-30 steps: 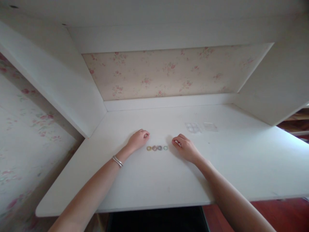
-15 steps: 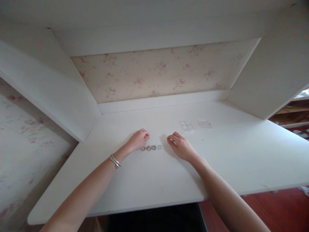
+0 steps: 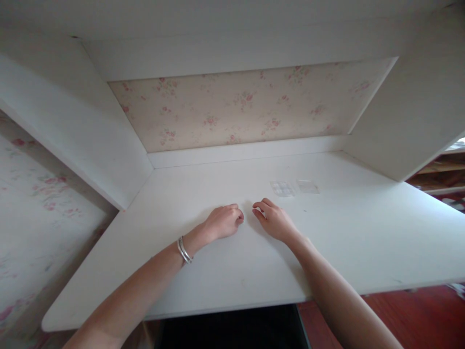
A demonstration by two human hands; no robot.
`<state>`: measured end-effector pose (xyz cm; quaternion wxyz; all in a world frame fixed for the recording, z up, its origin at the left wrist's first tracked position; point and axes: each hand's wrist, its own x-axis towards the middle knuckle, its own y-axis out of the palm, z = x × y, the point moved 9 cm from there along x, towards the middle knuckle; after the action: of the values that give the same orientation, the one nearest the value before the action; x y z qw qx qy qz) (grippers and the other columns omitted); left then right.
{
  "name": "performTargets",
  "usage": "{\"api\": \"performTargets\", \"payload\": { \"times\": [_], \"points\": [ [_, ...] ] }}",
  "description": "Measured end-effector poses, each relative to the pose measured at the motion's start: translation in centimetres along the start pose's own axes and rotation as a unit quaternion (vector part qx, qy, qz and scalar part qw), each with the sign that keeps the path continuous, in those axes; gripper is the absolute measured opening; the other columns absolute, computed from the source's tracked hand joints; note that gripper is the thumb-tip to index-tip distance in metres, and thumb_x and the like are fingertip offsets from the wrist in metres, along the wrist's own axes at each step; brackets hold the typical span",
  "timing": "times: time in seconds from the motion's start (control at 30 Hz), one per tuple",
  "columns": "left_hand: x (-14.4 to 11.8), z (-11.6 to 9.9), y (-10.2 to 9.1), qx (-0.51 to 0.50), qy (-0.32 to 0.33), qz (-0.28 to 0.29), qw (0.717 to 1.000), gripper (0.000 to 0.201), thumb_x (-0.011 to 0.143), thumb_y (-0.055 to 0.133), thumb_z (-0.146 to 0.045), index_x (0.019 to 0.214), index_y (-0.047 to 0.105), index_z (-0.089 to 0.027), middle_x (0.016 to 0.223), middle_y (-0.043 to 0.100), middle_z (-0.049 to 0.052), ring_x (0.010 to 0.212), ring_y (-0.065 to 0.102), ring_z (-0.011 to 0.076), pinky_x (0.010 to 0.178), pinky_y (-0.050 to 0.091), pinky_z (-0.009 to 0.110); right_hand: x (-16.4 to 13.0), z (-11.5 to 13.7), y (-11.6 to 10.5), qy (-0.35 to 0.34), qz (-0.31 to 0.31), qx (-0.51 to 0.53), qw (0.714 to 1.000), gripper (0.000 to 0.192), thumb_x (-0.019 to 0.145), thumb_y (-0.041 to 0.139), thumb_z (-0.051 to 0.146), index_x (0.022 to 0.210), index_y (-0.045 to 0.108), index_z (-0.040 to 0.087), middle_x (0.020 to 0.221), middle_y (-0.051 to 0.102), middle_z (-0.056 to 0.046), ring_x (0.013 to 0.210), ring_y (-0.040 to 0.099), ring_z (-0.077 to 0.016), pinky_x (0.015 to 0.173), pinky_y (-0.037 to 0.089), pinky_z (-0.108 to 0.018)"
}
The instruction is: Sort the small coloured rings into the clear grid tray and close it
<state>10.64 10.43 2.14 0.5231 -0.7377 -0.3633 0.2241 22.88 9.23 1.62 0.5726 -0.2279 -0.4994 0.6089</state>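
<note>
My left hand (image 3: pixel 224 221) rests on the white desktop with its fingers curled together. Whatever it may hold is hidden under the fingers, and the row of small rings is covered by this hand. Just to the right, my right hand (image 3: pixel 272 219) lies on its side, thumb and forefinger bent toward the left hand with a small gap between them. Nothing shows in that gap. The two hands are close but apart. Beyond the right hand lies a clear plastic box, its gridded part (image 3: pixel 282 188) beside a flat transparent lid (image 3: pixel 308 186).
The white desk (image 3: pixel 247 271) has side panels (image 3: pixel 395 106) left and right and a shelf overhead. Flowered wallpaper (image 3: pixel 240 109) covers the wall behind. A dark opening (image 3: pixel 232 329) lies below the front edge, with a red floor (image 3: pixel 410 315) at lower right.
My left hand has moved right and slightly toward me, over the row of small rings, which are now hidden. My right hand stays in place, its fingertips slightly farther apart.
</note>
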Motion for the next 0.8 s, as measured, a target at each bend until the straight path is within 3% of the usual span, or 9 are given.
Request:
{"api": "performTargets", "payload": {
  "times": [0.1,0.23,0.37,0.53,0.67,0.8],
  "points": [
    [0.3,1.4,-1.7,-0.029,-0.018,-0.052,0.998,0.025,0.084,0.046,-0.030,0.086,0.069,-0.022,0.091,0.066,0.005,0.084,0.060,0.0187,0.079,0.043,0.028,0.0,-0.3,-0.3,0.017,-0.009,-0.020,1.000,0.024,0.094,0.038,0.031,0.102,0.058,0.023,0.099,0.058,-0.004,0.077,0.058,-0.0135,0.068,0.038,-0.024],
    [-0.6,6.0,-4.5,-0.106,-0.080,-0.143,0.981,0.026,0.083,0.048,-0.033,0.092,0.068,-0.018,0.097,0.068,0.005,0.089,0.061,0.0177,0.083,0.044,0.027,0.2,-2.1,-1.2,0.092,-0.026,-0.063,0.993,0.024,0.092,0.040,0.034,0.103,0.058,0.024,0.099,0.061,-0.004,0.075,0.059,-0.0154,0.063,0.037,-0.025],
    [-2.9,10.3,-3.5,-0.213,-0.162,-0.147,0.952,0.030,0.080,0.051,-0.039,0.093,0.067,-0.017,0.091,0.070,0.005,0.084,0.063,0.0182,0.077,0.047,0.027,0.2,-5.4,-2.3,0.195,-0.042,-0.104,0.974,0.029,0.090,0.041,0.038,0.110,0.056,0.024,0.101,0.063,-0.006,0.077,0.060,-0.0191,0.061,0.037,-0.027],
    [-5.1,11.0,-1.2,-0.304,-0.198,-0.131,0.923,0.033,0.078,0.053,-0.042,0.092,0.066,-0.015,0.088,0.070,0.005,0.081,0.063,0.0177,0.071,0.046,0.026,0.4,-9.2,-2.9,0.292,-0.056,-0.129,0.946,0.038,0.090,0.040,0.043,0.118,0.053,0.023,0.111,0.061,-0.010,0.087,0.061,-0.0235,0.068,0.041,-0.031],
    [-5.4,10.5,-0.8,-0.331,-0.204,-0.112,0.915,0.034,0.077,0.054,-0.043,0.093,0.066,-0.016,0.089,0.070,0.004,0.081,0.062,0.0177,0.071,0.044,0.026,0.9,-10.4,-2.3,0.304,-0.054,-0.138,0.941,0.042,0.089,0.040,0.048,0.117,0.056,0.022,0.112,0.060,-0.010,0.089,0.060,-0.0253,0.071,0.042,-0.034],
    [-5.5,10.7,-0.9,-0.343,-0.203,-0.111,0.910,0.033,0.076,0.054,-0.043,0.092,0.067,-0.016,0.091,0.069,0.004,0.083,0.062,0.0180,0.073,0.044,0.027,0.9,-10.7,-2.2,0.307,-0.058,-0.151,0.938,0.041,0.090,0.037,0.047,0.101,0.066,0.021,0.103,0.063,-0.011,0.085,0.060,-0.0238,0.067,0.040,-0.030]
  ]
}}
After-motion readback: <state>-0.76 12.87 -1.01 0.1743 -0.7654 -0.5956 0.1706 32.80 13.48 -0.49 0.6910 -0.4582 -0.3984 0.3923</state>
